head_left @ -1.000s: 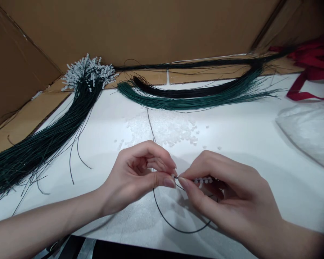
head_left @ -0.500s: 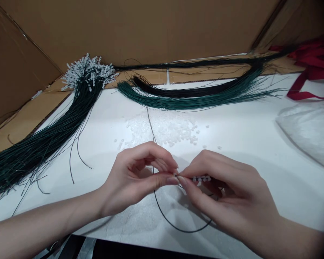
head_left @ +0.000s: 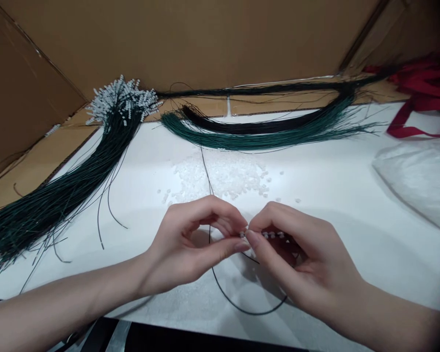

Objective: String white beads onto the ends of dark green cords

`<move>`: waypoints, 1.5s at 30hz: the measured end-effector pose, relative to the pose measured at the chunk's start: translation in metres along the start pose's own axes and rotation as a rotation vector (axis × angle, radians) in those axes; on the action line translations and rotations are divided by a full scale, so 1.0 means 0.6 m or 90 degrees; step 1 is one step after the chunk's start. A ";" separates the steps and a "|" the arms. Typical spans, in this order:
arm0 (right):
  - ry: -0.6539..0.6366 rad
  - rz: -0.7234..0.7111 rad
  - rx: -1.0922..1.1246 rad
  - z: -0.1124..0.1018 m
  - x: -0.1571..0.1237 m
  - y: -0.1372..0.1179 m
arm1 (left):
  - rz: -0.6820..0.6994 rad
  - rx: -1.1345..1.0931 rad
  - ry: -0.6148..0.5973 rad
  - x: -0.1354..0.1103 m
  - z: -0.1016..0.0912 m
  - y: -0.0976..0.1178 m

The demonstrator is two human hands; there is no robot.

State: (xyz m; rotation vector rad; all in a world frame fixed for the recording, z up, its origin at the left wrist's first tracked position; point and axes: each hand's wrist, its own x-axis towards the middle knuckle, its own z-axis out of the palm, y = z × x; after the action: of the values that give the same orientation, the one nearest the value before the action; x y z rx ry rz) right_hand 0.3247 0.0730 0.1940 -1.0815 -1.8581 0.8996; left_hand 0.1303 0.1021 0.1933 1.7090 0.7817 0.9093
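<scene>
Between my two hands runs a short row of small whitish beads (head_left: 273, 235) on a thin dark wire (head_left: 242, 311). My left hand (head_left: 194, 239) is closed, its thumb and index finger pinching the row's left end. Right beside it, my right hand (head_left: 304, 259) pinches the same row, its thumb and index fingertips almost touching the left ones. More beads show behind the right fingers, which partly cover them. Below the hands the wire bends in a wide loop, and a thin length crosses behind the left fingers toward the back.
Loose translucent beads (head_left: 220, 173) lie spread just beyond my hands. Green and black wires (head_left: 264, 139) lie behind them. At left rests a big bundle of bead-tipped green wires (head_left: 91, 171). Red ribbon (head_left: 421, 93) and a clear plastic bag (head_left: 418, 176) are at right; cardboard walls (head_left: 220, 44) enclose the back.
The fingertips of both hands have shifted slightly up and right. A bit of the beaded row now shows between the left and right fingertips. The wire loop has barely moved.
</scene>
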 end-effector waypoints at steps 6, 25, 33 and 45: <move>0.001 0.016 0.007 0.000 0.001 -0.002 | -0.003 0.016 -0.034 -0.002 -0.014 0.008; -0.030 -0.014 -0.025 0.002 0.002 0.002 | 0.085 0.115 -0.060 -0.003 -0.018 0.007; -0.032 0.002 -0.040 0.000 0.003 0.003 | 0.093 0.454 -0.109 0.034 -0.085 0.022; -0.052 0.035 -0.017 0.001 0.004 0.003 | 0.066 0.627 -0.195 0.045 -0.129 0.002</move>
State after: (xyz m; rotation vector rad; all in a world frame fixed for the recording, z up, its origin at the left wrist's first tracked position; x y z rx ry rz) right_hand 0.3241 0.0758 0.1927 -1.1321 -1.9191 0.9662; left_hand 0.0777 0.1606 0.2162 2.6765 1.0147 0.2772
